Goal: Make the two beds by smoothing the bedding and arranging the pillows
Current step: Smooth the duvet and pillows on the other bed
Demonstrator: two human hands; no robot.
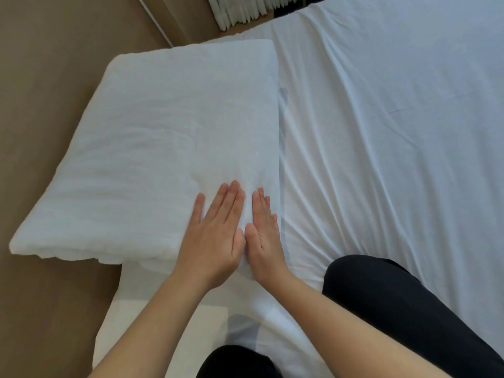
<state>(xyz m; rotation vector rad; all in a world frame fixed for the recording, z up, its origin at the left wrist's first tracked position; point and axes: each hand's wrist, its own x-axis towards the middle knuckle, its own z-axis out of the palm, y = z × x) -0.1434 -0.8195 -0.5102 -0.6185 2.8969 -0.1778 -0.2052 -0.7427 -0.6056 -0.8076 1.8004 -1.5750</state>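
A white pillow (163,148) lies at the left end of the bed, its long side running from near left to far right. Both hands lie flat on the pillow's near right corner, side by side with thumbs almost touching. My left hand (215,236) has straight fingers spread on the fabric. My right hand (264,238) presses flat beside it, close to the pillow's right edge. A white sheet (381,132) with long creases covers the mattress to the right of the pillow.
My knee in dark trousers (387,301) rests on the bed at the near right. A tan padded headboard or wall (41,77) runs along the left. White pleated curtains (240,9) hang at the far top.
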